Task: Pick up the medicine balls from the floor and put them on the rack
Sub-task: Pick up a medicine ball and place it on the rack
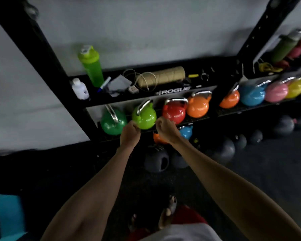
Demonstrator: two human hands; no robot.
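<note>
- L hand (129, 134): arm stretched fwd. Fingers curled in at lower-left edge of lime-green kettlebell (144, 117). Blur hides the grip, so cannot tell if it holds anything.
- R hand (165, 128): fingers curled to a fist, back of hand to cam. Sits between lime-green kettlebell and red kettlebell (174, 113). Palm side hidden, so cannot tell what, if anything, it holds.
- Medicine balls (155, 160): dark grey, on floor at foot of rack (42, 54). One lies just below the hands in view. More lie along the floor to the right.
- Rack mid shelf: row of coloured kettlebells, handles up or tilted.
- Rack top shelf: green shaker bottle (91, 65), upright, and white bottle (80, 88) near it.
</note>
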